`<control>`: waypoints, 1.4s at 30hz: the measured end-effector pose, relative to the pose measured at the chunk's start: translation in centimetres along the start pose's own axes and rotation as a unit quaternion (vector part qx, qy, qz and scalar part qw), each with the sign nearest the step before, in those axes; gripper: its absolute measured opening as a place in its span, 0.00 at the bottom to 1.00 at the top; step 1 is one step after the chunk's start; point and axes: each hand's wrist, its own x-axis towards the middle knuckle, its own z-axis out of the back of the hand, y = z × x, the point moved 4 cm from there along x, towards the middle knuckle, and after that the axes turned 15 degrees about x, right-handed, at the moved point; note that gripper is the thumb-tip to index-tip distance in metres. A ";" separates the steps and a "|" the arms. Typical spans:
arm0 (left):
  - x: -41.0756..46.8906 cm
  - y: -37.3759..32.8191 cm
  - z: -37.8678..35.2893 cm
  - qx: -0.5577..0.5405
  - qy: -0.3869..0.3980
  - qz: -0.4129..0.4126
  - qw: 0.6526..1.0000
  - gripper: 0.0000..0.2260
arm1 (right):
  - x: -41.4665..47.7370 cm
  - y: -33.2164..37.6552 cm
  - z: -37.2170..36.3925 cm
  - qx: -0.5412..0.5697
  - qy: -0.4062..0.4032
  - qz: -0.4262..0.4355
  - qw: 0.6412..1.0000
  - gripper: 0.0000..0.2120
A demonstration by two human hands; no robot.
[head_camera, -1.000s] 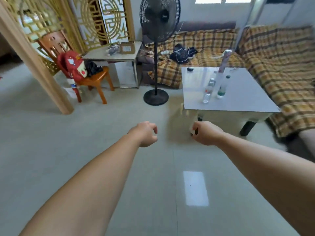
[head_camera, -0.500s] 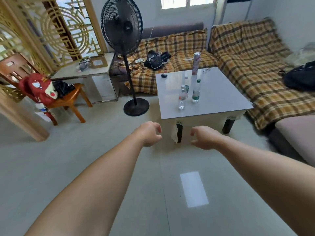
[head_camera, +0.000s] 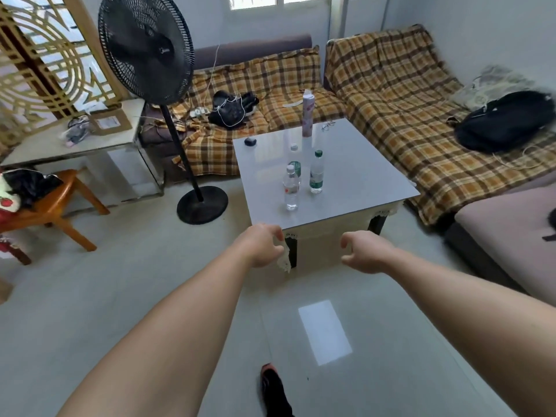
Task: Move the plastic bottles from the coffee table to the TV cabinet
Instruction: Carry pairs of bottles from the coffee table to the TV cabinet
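plastic bottles (head_camera: 303, 176) upright on coffee table (head_camera: 361, 188), both empty hands (head_camera: 263, 246) short

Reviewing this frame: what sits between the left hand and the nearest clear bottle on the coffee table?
Nothing. In the head view, only bare grey tabletop and the coffee table front edge separate the empty left hand from the nearest bottle.

Both arms outstretched, left hand (head_camera: 264, 245) and right hand (head_camera: 365, 251) empty, loosely curled
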 end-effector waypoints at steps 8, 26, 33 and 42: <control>12.4 5.1 2.7 -0.038 0.004 -0.007 0.999 0.13 | 11.3 3.3 1.9 -0.006 0.000 -0.029 1.000 0.18; 30.5 3.9 7.8 -0.005 -0.007 0.007 1.000 0.12 | 29.0 1.4 10.1 0.006 0.033 -0.031 0.999 0.20; 36.8 0.9 9.9 0.040 -0.032 0.000 0.999 0.12 | 35.4 -1.9 14.5 0.017 0.045 -0.031 0.998 0.20; 44.5 0.6 9.3 0.063 -0.007 0.016 0.998 0.21 | 42.2 -3.5 16.3 0.000 0.038 -0.033 0.999 0.20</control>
